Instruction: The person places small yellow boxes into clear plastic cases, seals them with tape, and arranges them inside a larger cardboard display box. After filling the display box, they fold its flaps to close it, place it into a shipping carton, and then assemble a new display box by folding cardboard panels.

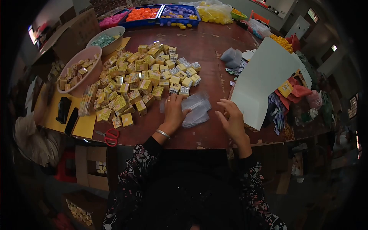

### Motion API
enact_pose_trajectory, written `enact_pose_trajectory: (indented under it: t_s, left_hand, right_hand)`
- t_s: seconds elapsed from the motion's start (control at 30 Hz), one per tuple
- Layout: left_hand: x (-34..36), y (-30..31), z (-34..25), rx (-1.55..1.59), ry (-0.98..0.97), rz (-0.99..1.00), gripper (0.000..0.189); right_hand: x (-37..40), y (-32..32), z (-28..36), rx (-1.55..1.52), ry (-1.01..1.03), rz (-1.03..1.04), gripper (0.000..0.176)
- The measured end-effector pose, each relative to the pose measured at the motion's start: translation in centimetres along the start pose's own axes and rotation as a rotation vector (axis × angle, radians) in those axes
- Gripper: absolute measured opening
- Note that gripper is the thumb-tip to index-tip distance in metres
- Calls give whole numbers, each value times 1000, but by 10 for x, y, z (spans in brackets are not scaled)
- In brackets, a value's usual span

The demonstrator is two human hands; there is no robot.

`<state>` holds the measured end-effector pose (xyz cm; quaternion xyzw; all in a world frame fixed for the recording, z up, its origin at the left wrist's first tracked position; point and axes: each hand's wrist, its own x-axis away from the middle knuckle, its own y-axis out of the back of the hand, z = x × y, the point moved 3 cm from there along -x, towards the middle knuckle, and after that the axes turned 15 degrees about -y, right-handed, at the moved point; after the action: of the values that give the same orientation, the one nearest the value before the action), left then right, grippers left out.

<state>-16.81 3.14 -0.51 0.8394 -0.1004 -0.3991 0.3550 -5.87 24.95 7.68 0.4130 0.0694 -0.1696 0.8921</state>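
Clear plastic sleeves (196, 109) lie in a loose, overlapping pile near the table's front edge. My left hand (174, 115) rests on the left side of this pile, its thumb apart from the fingers; a bit of clear plastic shows beyond its outer edge. To the right of the sleeves, my right hand (233, 120) hovers with bent, parted fingers and holds nothing. Just beyond my left hand are small yellow boxes and cubes (145, 86) in a large heap. Some cubes at its right side (184, 90) show grey-white printed faces.
Red-handled scissors (111, 137) lie at the front edge, left of my arm. Pink (65, 87) and pale (120, 33) tubs stand at left, near another person's sleeve (32, 138). White card (260, 73) covers the right side. Blue trays (143, 22) hold orange and purple pieces behind.
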Motion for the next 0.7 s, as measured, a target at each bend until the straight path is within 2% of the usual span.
enact_pose_trajectory:
  t_s: [0.03, 0.17, 0.23, 0.37, 0.53, 0.63, 0.7]
  left_hand:
    - [2, 2, 3, 42, 20, -20, 52]
    - [1, 14, 0, 91, -6, -228, 29]
    - [1, 17, 1, 180, 48, -214, 23]
    - [-3, 33, -15, 604, 298, -194, 16]
    - [12, 62, -42, 595, 56, -187, 17]
    - [18, 81, -54, 518, -65, -172, 19]
    - [22, 88, -56, 498, -104, -163, 20]
  right_hand:
    - [4, 2, 0, -83, -73, -8, 31]
    - [10, -10, 6, -236, -8, -70, 22]
    - [10, -21, 1, -308, -16, -60, 21]
    - [12, -29, 8, -503, -147, 70, 28]
    - [20, -13, 39, -611, -237, 207, 36]
    - [25, -9, 38, -681, -251, 290, 30]
    - [26, 4, 46, -700, -337, 461, 29]
